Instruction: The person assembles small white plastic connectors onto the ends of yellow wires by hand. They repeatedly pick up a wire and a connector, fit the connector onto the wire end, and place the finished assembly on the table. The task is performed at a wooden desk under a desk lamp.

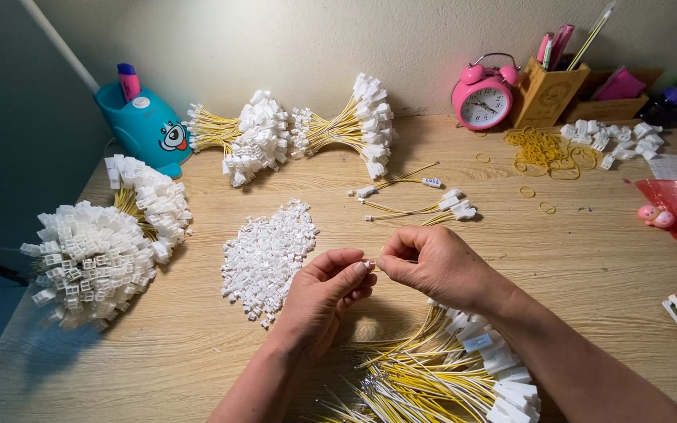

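The left hand (324,294) and the right hand (430,262) meet in the middle, just above the table. Their fingertips pinch a tiny white plastic connector (370,265) between them. It is so small that its shape is hard to see.

Just to the left of the hands lies a loose pile of little white connectors (266,257), spread flat on the wood.

Under the right wrist lies a bunch of thin yellow wires (432,372). The wires fan out toward the left hand, and white plugs sit on their far ends.
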